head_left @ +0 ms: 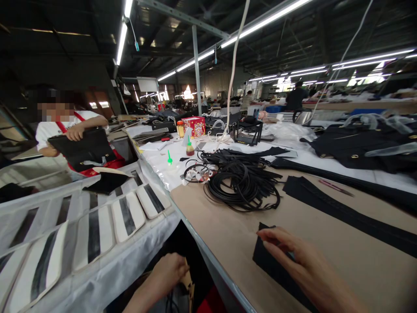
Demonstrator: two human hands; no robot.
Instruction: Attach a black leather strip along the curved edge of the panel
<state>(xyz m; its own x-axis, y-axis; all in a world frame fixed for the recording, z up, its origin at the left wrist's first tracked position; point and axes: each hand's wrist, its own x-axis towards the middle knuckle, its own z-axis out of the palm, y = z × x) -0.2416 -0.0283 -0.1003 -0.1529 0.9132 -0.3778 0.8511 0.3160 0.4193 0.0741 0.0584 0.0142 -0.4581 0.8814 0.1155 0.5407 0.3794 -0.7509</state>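
Note:
My left hand [169, 271] is low in the middle, off the table's edge, its fingers curled closed. A brown, ragged-edged piece [188, 280] that looks like cardboard shows right beside its fingers; whether the hand grips it is hidden. On the brown-covered table, my right hand [301, 256] lies over a black strip of material [265, 254], thumb and fingers drawn together at its far end. Something pale bluish shows between the thumb and fingers, too small to name. Beyond the hand lies a coil of black cord-like straps [239, 184] with loose strips behind it.
Long black panels [325, 202] and a reddish pen-like tool [335, 188] lie to the right. Bottles with green nozzles [190, 150] stand behind the coil. At left, a second table holds white panels with dark stripes [94, 234]; a co-worker [76, 134] there holds a black bag piece.

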